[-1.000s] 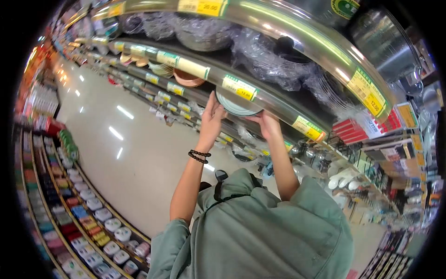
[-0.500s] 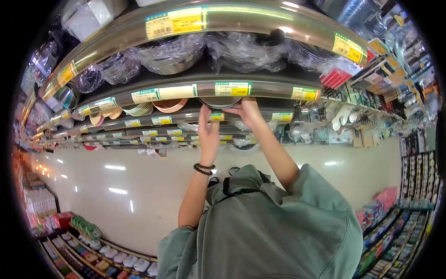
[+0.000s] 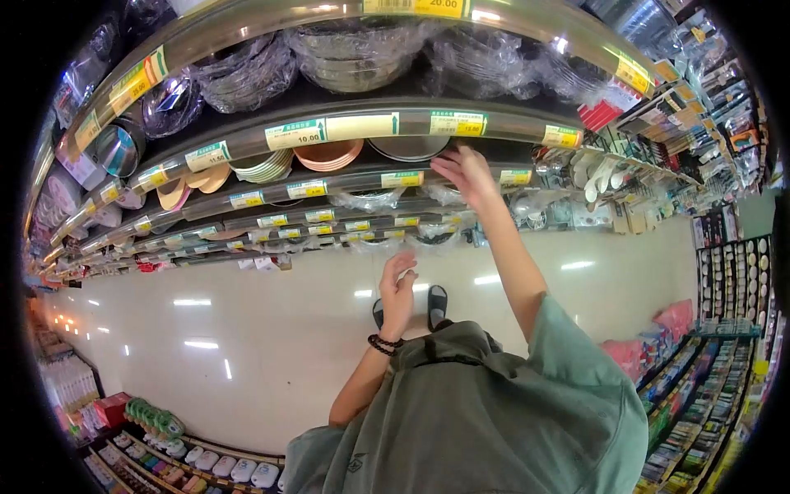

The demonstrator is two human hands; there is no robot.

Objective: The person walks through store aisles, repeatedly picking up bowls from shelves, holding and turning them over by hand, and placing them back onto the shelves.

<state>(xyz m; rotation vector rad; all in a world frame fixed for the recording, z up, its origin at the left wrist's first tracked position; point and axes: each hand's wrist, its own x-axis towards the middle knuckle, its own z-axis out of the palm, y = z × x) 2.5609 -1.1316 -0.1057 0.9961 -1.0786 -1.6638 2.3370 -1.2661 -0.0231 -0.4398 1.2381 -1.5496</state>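
My right hand [image 3: 467, 174] is up at the shelf edge, its fingers stretched out with nothing held in them. Its fingertips are right beside the rim of a stack of dark plates [image 3: 408, 150] on the shelf. Lower down, in front of my body, my left hand [image 3: 398, 284] hangs over the aisle, loosely bent with thumb and fingers apart and nothing in it. Left of the dark plates stand a stack of orange-pink bowls [image 3: 329, 156] and a stack of pale green bowls [image 3: 262, 166].
Plastic-wrapped bowls [image 3: 354, 62] fill the shelf above. Price labels [image 3: 296, 134] line the shelf rails, which jut out above the plates. White spoons [image 3: 605, 177] hang at the right. Behind me, other shelves [image 3: 222, 465] border the tiled floor [image 3: 271, 329].
My left hand has dropped from the dark plates toward my body. My right hand has come off the plates' front and now lies at their right side. The view has shifted.
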